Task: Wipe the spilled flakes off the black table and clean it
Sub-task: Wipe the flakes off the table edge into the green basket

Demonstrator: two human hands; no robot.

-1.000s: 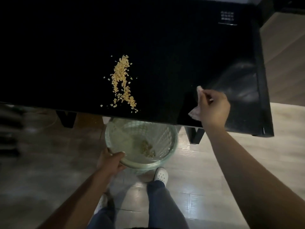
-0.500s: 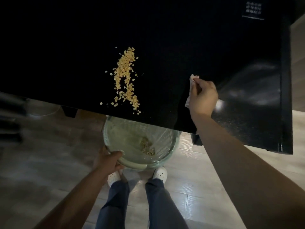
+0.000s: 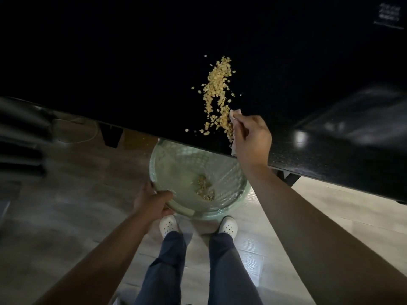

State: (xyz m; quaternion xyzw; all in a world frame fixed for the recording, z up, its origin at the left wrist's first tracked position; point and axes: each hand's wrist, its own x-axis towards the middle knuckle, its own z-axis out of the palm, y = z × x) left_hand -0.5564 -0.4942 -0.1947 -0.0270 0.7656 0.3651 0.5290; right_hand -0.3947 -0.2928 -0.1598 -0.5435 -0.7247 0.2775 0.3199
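Both bare arms stretch forward and down: right grip [image 3: 253,137] pinches a cloth [image 3: 234,112], left grip [image 3: 152,202] clasps a bin [image 3: 193,213] rim.

The bench [image 3: 110,73] runs off the top, left and right edges, and its far surface is lost in darkness. White print on a label [image 3: 388,16] at its far right is too small to read. The cloth [image 3: 235,113] is mostly hidden inside the right hand [image 3: 253,137]; only two pale corners show. The bench's near edge covers the far rim of the bin [image 3: 174,170]. Dark shapes [image 3: 19,137] at left are blurred beyond telling.
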